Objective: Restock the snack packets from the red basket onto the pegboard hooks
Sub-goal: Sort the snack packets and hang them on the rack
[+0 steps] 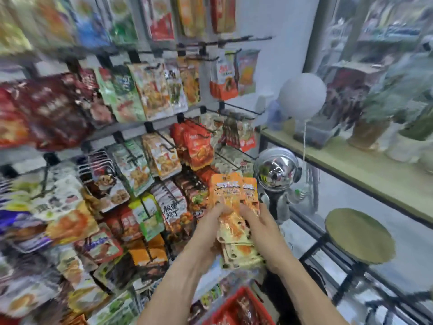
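The pegboard [145,127] fills the left and centre of the view, its black hooks [236,109] jutting out toward the person and hung with rows of packets. Most hooks are crowded; a few at upper right, near the white wall, stand bare or nearly so. To the right runs a desk [351,165] carrying plants and a white balloon, with a round stool [358,235] below it. At the bottom edge sits the red basket [236,308], packets inside it, directly under the forearms.

Both hands hold one stack of orange snack packets [234,207] in front of the lower rows of the board. The stack stands roughly upright, long axis vertical, its top edges fanned a little and pointing up at the hooks. The left hand [208,228] grips the stack from its left side, fingers curled across the front; the right hand [257,228] grips the right side, thumb on the face. The hang holes are too blurred to make out.

The hooks lie above and left of the stack, just beyond its top edge, so the move likely runs up and forward. The left hand is nearer the board; the right would probably steady or feed packets.
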Demonstrator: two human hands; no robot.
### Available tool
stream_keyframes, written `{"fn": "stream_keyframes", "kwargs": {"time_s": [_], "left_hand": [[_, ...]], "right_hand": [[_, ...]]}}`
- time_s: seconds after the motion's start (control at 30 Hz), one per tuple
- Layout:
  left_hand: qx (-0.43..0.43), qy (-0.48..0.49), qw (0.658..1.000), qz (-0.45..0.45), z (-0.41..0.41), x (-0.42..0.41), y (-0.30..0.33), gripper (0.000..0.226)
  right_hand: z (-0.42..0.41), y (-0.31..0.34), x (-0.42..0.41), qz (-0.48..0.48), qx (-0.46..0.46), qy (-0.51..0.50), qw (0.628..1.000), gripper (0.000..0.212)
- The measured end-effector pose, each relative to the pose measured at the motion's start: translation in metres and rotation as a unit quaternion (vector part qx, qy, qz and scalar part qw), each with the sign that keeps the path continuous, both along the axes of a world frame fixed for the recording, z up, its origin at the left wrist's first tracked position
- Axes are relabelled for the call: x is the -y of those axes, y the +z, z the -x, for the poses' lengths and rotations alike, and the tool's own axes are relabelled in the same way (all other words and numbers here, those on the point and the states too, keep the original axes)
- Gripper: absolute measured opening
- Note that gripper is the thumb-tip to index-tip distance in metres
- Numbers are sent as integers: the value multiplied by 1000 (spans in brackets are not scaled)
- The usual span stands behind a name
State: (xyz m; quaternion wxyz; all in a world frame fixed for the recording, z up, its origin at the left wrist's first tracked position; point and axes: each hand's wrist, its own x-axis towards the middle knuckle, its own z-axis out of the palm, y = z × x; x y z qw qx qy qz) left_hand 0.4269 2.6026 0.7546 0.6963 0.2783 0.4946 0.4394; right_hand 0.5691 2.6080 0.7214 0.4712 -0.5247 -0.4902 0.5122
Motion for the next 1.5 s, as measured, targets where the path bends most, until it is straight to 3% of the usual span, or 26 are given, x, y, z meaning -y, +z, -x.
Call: {"fn": "stream_keyframes", "kwargs": {"time_s": [0.03, 0.1, 0.2, 0.3, 0.37, 0.47, 0.53, 0.6, 0.73, 0.87, 1.07, 1.17, 1.23, 1.37, 1.4, 1.5], "left_hand": [[-21, -17, 999, -23, 1, 3, 4, 18], [-69, -20, 996, -50, 6, 11, 9, 29], [-62, 19, 997, -41, -3, 24, 18, 25], [70, 30, 997, 5, -23, 25, 20, 24], [119, 32, 992, 21, -35, 21, 23, 28], [152, 36, 988, 15, -46, 8, 21, 30], [166, 46, 985, 25, -54, 2, 20, 31], [182, 62, 981, 32, -62, -4, 18, 35], [189, 98, 977, 12, -80, -15, 13, 29], [199, 123, 972, 20, -88, -23, 14, 40], [184, 136, 973, 14, -82, -37, 19, 39], [200, 135, 970, 22, -72, -42, 23, 44], [199, 139, 970, 16, -63, -44, 26, 49], [129, 134, 983, 4, -44, -49, 29, 38], [121, 119, 986, 1, -40, -48, 31, 33], [91, 96, 991, -12, -29, -48, 38, 10]], "right_hand": [[1, 2, 3, 0, -23, -16, 1000, 103], [4, 7, 8, 17, -59, -23, 998, 111], [5, 10, 9, 24, -86, -33, 995, 101], [6, 7, 2, 28, -88, -33, 995, 106], [2, 2, -8, 30, -85, -24, 996, 94], [-9, 14, -20, 0, 13, -23, 1000, 69], [-21, 19, -28, -28, 140, -13, 990, 82], [-32, 27, -37, -47, 207, -11, 977, 101], [-47, 26, -55, -65, 126, -33, 989, 78], [-56, 21, -64, -71, 86, -6, 994, 73], [-55, 25, -77, -31, 13, -6, 999, 51], [-51, 28, -82, -28, -31, -3, 999, 29], [-45, 29, -82, -22, -53, -7, 998, 28], [-33, 35, -81, -26, -69, -21, 997, 70], [-31, 39, -81, -22, -80, -16, 996, 71], [-31, 51, -89, -34, -91, 5, 995, 43]]}}
